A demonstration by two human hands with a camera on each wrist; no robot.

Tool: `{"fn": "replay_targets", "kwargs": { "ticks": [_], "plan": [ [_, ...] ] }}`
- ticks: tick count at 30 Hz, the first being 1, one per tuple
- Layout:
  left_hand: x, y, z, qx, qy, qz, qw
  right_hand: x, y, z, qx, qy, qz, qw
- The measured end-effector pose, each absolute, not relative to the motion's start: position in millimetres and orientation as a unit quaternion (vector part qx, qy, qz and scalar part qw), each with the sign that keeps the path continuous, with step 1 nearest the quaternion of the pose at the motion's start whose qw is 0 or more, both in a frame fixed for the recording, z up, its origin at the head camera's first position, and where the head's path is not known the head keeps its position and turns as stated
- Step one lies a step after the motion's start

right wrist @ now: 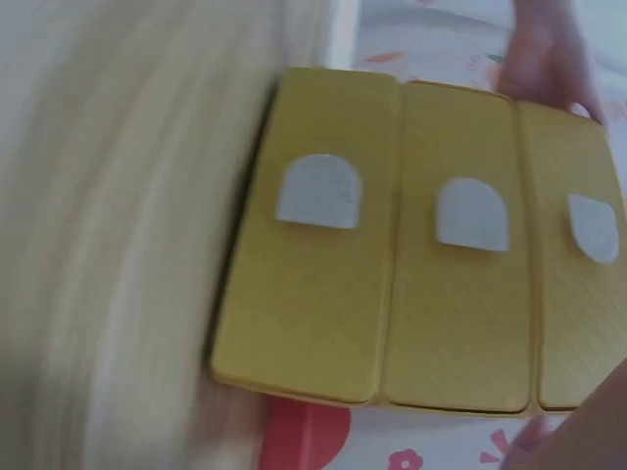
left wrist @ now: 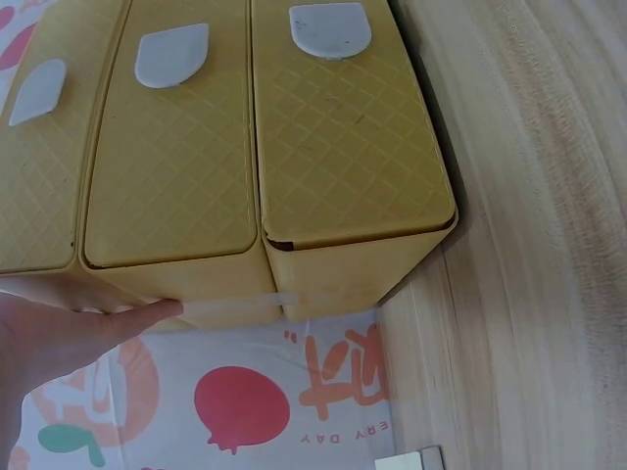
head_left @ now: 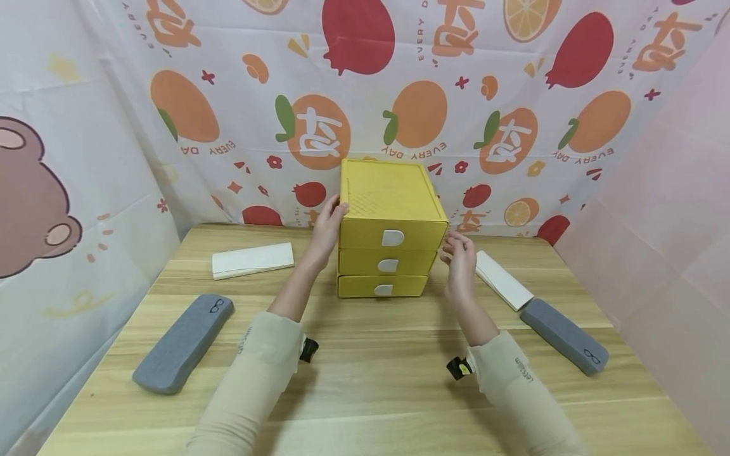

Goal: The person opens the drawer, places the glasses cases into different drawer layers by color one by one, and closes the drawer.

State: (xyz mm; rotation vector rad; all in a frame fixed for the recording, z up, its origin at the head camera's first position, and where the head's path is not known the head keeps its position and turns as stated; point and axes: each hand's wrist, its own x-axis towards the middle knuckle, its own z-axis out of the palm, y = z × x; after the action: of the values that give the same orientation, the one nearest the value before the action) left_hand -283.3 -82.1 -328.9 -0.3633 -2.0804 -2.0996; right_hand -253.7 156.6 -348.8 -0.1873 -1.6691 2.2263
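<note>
A yellow three-drawer storage box (head_left: 393, 190) stands on the table against the back curtain, its drawers closed, with a white tab on each front. My left hand (head_left: 329, 231) rests on its upper left side, fingers extended toward the back. In the left wrist view, a straight finger of the left hand (left wrist: 88, 333) lies along that side wall. My right hand (head_left: 459, 263) is at the box's right side, fingers loosely bent beside the wall. The right wrist view shows all three drawer fronts (right wrist: 460, 323) and part of the right hand (right wrist: 578, 431) at the lower right corner.
On the wooden table (head_left: 365, 392), a grey glasses case (head_left: 185, 342) and a folded white cloth (head_left: 253, 260) lie to the left. Another grey glasses case (head_left: 564, 335) and a white folded piece (head_left: 503, 280) lie to the right. A fruit-print curtain (head_left: 365, 82) hangs behind.
</note>
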Motion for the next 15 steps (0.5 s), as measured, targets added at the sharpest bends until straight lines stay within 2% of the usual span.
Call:
{"fn": "replay_targets", "kwargs": {
  "ticks": [4,7,12,15],
  "plan": [
    [-283.5,-82.0,-329.6,-0.122,-0.698,-0.701,0.083,-249.3,153.2,-361.3,0.008,-0.657,0.708,0.259],
    [-284.0,-82.2,-330.4,-0.122,-0.7,-0.699,0.084,-247.1,151.8,-371.2,0.107,-0.722,0.609,0.31],
    [-284.3,-81.9,-330.7,-0.126,-0.699,-0.699,0.085,-248.5,151.0,-386.4,0.293,-0.791,0.382,0.377],
    [-283.8,-81.8,-330.9,-0.124,-0.699,-0.699,0.085,-251.9,149.1,-393.3,0.367,-0.8,0.241,0.409]
  ]
}}
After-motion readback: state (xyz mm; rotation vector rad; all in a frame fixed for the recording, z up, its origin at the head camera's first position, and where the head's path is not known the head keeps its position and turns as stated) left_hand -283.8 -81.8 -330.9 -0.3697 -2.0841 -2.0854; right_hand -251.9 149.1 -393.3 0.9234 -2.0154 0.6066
